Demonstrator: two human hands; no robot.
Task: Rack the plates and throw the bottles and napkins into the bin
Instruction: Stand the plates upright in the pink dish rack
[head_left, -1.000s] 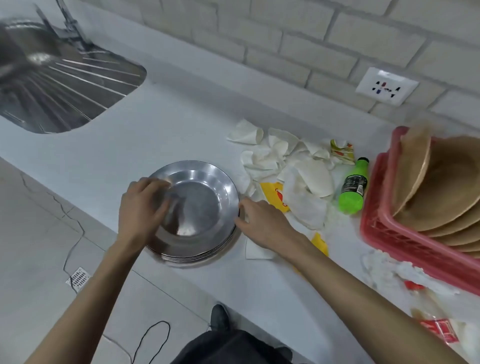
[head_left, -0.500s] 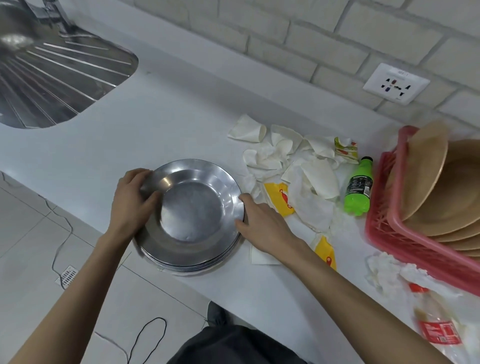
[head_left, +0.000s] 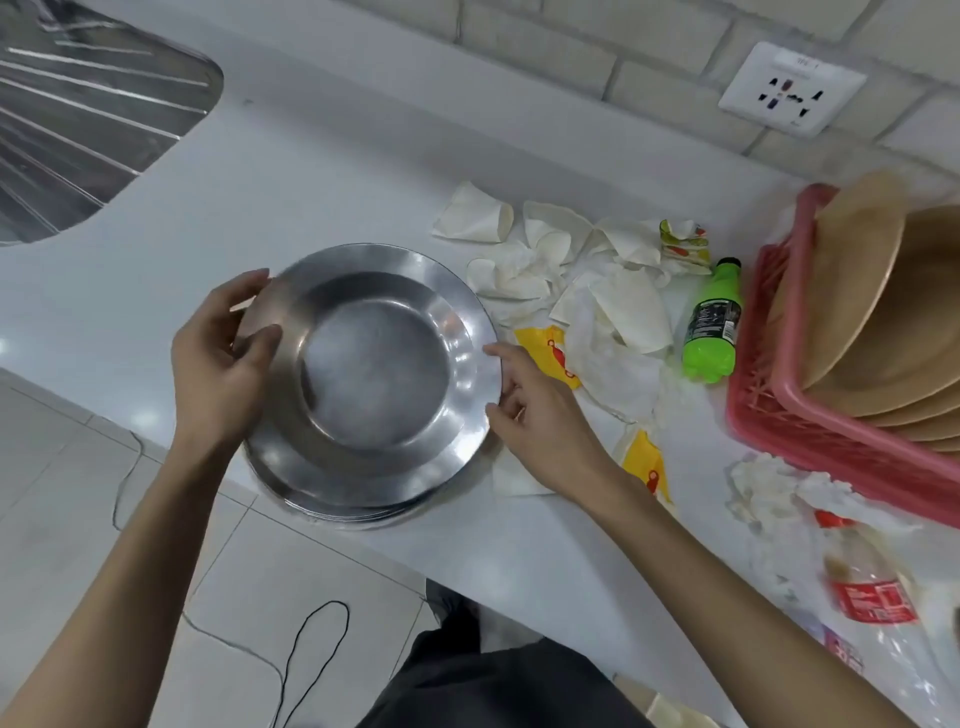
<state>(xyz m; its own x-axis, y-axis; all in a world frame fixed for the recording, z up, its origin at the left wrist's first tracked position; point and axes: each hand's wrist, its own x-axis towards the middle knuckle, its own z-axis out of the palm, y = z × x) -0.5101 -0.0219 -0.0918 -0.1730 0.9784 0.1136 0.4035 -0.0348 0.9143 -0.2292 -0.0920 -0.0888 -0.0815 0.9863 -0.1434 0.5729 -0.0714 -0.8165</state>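
Note:
A stack of steel plates (head_left: 337, 499) sits near the counter's front edge. The top steel plate (head_left: 374, 364) is tilted up off the stack. My left hand (head_left: 223, 358) grips its left rim, thumb on top. My right hand (head_left: 540, 415) pinches its right rim. White napkins (head_left: 613, 306) and yellow wrappers (head_left: 550, 348) lie to the right. A green bottle (head_left: 711, 322) lies beside the red rack (head_left: 810, 431), which holds tan plates (head_left: 893, 312). A clear bottle with a red label (head_left: 867, 587) lies at the right front.
A steel sink drainboard (head_left: 88, 135) is at the far left. A wall socket (head_left: 792, 88) sits on the brick wall. The counter edge runs diagonally under the plate stack; tiled floor and a black cable (head_left: 311, 639) lie below.
The top steel plate has been lifted off the stack, held at both rims. My left hand moved from inside the plate to its left rim.

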